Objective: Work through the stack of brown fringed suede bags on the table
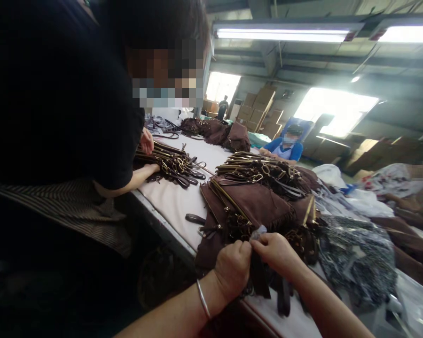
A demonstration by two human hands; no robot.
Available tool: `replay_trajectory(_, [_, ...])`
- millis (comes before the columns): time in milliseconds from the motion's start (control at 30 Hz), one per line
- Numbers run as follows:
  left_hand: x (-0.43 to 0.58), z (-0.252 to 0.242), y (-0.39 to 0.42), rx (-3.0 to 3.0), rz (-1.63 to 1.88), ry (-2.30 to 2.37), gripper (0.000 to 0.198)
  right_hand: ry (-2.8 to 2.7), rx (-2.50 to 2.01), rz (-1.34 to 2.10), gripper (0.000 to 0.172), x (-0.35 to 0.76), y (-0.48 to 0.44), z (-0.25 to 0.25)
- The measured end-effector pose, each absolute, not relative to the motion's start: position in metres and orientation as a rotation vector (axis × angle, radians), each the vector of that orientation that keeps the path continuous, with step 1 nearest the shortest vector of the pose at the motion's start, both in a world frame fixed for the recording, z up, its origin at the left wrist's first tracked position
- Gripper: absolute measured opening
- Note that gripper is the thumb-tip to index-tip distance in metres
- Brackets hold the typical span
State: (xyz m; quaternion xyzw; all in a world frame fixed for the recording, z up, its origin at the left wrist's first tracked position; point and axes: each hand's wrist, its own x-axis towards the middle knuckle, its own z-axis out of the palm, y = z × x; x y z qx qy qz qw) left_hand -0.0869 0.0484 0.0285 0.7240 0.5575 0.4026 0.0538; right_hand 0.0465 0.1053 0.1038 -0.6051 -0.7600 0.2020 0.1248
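Note:
My left hand (232, 268), with a silver bangle at the wrist, is closed in a fist; what its fingers hold is hidden. Pressed close beside it, my right hand (275, 253) pinches a small piece of pale, see-through plastic wrap (258, 233). A dark brown strap (261, 278) hangs just below the two hands. Behind them lies a pile of brown suede-like bags (257, 199) with gold zippers, metal clasps and fringe. The nearest bag (207, 249) rests partly under the pile at the table's edge.
A pale-covered table (183, 211) runs away from me. At left, a co-worker in black (63, 103) handles another stack of bags (172, 162). Across the table sits a person in blue (291, 146). Plastic-bagged dark material (356, 258) lies at right, cardboard boxes (262, 105) behind.

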Motion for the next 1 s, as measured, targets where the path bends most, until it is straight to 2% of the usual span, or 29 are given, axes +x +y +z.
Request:
replay_trajectory(167, [-0.091,0.036,0.049,2.262,1.174,1.692,0.022,-2.171,-1.634,0.832,0.032,0.053,0.092,0.103])
replay_trajectory(367, [-0.086,0.046,0.043,1.812,1.342,1.445,0.027,-1.910,-1.746,0.893,0.027,0.059,0.080,0.096])
replay_trajectory(500, [-0.081,0.050,0.044,1.470,1.335,1.309,0.026,-1.813,-1.687,0.925,0.026,0.064,0.079,0.090])
replay_trajectory(833, [-0.077,0.048,0.047,0.527,1.073,0.772,0.022,-1.799,-1.565,0.942,0.018,0.065,0.080,0.077])
replay_trajectory(933, [-0.083,0.050,0.049,0.289,0.874,0.643,0.014,-1.780,-1.539,0.996,0.017,0.064,0.079,0.069])
replay_trajectory(1000, [-0.088,0.051,0.051,0.151,0.753,0.561,0.016,-1.765,-1.510,1.042,0.017,0.064,0.080,0.065])
